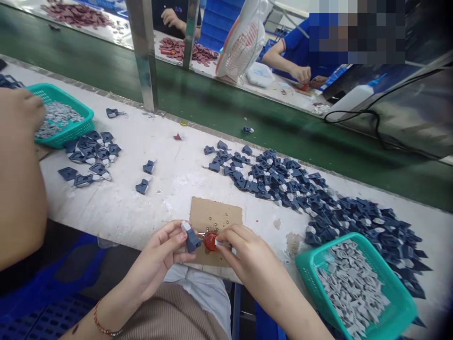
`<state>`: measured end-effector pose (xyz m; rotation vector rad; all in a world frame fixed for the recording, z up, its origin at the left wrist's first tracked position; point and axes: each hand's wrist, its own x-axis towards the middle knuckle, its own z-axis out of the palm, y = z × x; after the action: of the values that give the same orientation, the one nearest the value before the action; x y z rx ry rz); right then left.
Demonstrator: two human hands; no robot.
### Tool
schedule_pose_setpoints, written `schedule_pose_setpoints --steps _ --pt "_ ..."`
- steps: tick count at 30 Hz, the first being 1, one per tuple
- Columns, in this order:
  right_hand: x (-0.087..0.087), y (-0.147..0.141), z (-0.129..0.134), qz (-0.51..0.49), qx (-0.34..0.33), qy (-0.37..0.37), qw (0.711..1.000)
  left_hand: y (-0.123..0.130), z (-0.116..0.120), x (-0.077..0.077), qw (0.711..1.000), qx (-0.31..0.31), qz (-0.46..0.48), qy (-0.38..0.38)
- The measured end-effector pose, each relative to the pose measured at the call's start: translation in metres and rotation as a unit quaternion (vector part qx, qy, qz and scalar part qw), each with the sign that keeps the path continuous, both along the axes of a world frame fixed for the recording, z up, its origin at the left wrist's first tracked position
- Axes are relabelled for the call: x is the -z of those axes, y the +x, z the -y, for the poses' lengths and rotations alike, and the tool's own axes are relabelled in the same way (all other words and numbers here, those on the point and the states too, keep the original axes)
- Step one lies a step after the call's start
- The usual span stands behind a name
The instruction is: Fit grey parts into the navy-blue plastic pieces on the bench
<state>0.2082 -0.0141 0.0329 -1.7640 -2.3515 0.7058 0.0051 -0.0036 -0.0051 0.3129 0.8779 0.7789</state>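
Observation:
My left hand [166,245] grips a dark blue plastic part [193,241] with a light grey tip, held upright between thumb and fingers. Pinched in my right hand [244,245] is a small light grey piece [220,243], mostly covered by the fingers. Between my hands a small round red container [210,241] sits on a piece of brown cardboard [216,210]. Tiny metallic bits [226,215] lie scattered on the cardboard around it. What fills the red container cannot be made out.
A green basket [307,264] of grey pieces stands at right, beside a big pile of dark blue parts [283,179]. At left, a co-worker's arm [21,179] reaches over another green basket [88,120]. A metal post [143,56] rises at the table's far edge; co-workers sit beyond the green belt [198,101].

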Motion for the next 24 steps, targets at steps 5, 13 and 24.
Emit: schedule_pose_setpoints --steps 5,13,24 --pt "0.0 -0.004 -0.002 0.036 -0.027 0.028 0.999 0.0 0.001 0.003 1.0 0.008 -0.001 0.008" --pt "-0.017 0.004 -0.007 -0.129 0.094 -0.041 0.986 0.001 0.002 0.0 1.0 0.0 -0.012 0.0" --pt "-0.033 0.012 -0.001 -0.38 0.305 -0.197 0.85 0.038 0.003 -0.012 0.986 -0.084 0.127 0.074"
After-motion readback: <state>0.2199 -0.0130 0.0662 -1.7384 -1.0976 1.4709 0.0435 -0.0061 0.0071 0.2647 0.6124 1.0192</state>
